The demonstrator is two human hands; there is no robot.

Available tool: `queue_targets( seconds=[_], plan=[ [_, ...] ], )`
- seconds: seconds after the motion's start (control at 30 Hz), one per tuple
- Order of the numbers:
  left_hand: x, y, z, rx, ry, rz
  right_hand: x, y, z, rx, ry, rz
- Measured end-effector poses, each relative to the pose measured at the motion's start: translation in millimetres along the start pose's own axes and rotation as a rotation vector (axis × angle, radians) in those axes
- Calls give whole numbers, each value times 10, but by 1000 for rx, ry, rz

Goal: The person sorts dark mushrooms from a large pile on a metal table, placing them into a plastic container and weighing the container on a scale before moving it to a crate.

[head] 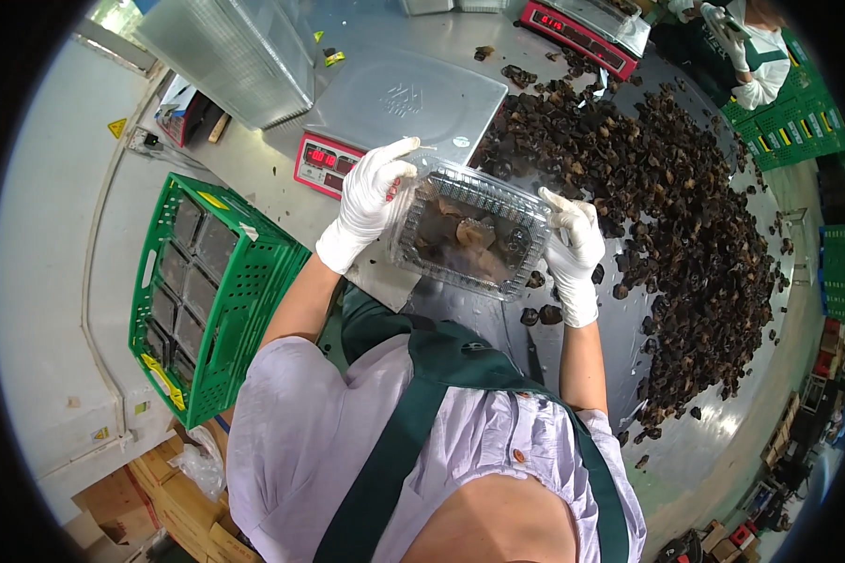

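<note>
Both my hands wear white gloves. A clear plastic clamshell box (pixel 465 229) is held between them, tilted, with dark brown wood ear mushrooms inside. My left hand (pixel 378 193) grips its left end, finger and thumb at the upper corner. At the right end, my right hand (pixel 572 239) pinches the rim. Behind the box stands a red digital scale with a bare steel pan (pixel 408 95) and a lit display. A large heap of wood ear mushrooms (pixel 704 267) spreads over the metal table to the right.
A green plastic crate (pixel 253 310) of filled boxes stands at the left. Nested clear boxes (pixel 232 56) tower behind it. A second red scale (pixel 581 35) is at the back. Beyond the heap, a gloved co-worker (pixel 739 49) stands near stacked green crates (pixel 792 127). Cardboard boxes (pixel 183 500) lie lower left.
</note>
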State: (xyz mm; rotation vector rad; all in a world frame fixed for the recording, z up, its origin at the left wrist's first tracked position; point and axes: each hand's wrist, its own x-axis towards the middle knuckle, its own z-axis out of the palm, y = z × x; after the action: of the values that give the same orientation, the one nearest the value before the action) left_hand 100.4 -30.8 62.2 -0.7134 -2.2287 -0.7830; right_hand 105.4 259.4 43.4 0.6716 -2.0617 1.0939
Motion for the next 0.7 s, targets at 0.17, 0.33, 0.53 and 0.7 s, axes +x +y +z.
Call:
queue_targets(
  seconds=[0.17,0.33,0.53,0.7],
  plan=[
    [-39,-52,48,-24,-11,-15,-15,-7,2,-14,27,0],
    [-38,-61,58,-27,-1,-8,5,-46,-20,-29,5,3],
    [-60,-93,87,-21,6,-21,3,-40,-6,-12,12,9],
    [-55,-75,81,-55,-32,-61,-5,-34,-2,-14,-9,32]
  ],
)
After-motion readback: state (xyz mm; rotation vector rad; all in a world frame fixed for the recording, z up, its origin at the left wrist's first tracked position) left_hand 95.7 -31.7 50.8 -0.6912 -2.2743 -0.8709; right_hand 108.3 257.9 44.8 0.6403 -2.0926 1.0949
